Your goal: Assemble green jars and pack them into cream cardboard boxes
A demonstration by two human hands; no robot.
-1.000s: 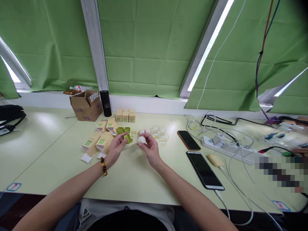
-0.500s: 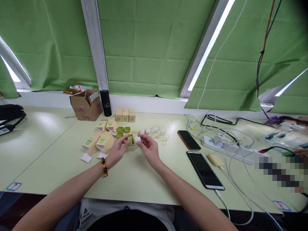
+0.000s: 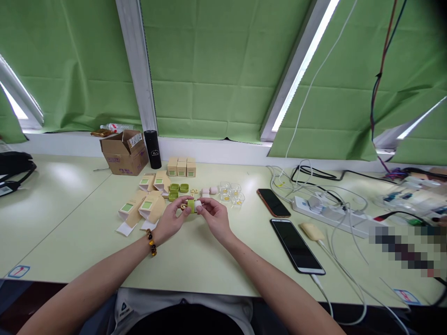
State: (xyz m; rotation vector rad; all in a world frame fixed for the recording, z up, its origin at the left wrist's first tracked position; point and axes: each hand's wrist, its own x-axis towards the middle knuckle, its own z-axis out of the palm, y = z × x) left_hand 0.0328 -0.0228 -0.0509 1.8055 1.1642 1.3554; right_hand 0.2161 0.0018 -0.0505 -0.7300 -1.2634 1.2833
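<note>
My left hand (image 3: 172,218) is closed on a small green cup-like piece (image 3: 191,206), with a tan ring-shaped part showing at its left side. Between the fingertips of my right hand (image 3: 214,216) is a small white block (image 3: 198,204), set against the right side of the green piece. Just beyond my hands lie several green square cups (image 3: 179,188), small tan pieces (image 3: 194,191) and pale pink-white blocks (image 3: 209,190). Clear plastic containers (image 3: 231,191) with yellow spots stand to their right. Opened tan cartons (image 3: 152,205) lie beside my left hand.
Three closed tan boxes (image 3: 181,168) stand at the back near a black bottle (image 3: 152,149) and a cardboard box (image 3: 125,152). Two phones (image 3: 296,246) lie on the right, beside a white power strip (image 3: 331,216) with tangled cables. A blurred hand shows at the far right.
The white block has moved left, closer into the green piece, and less of it shows. Both hands stay almost in place.
</note>
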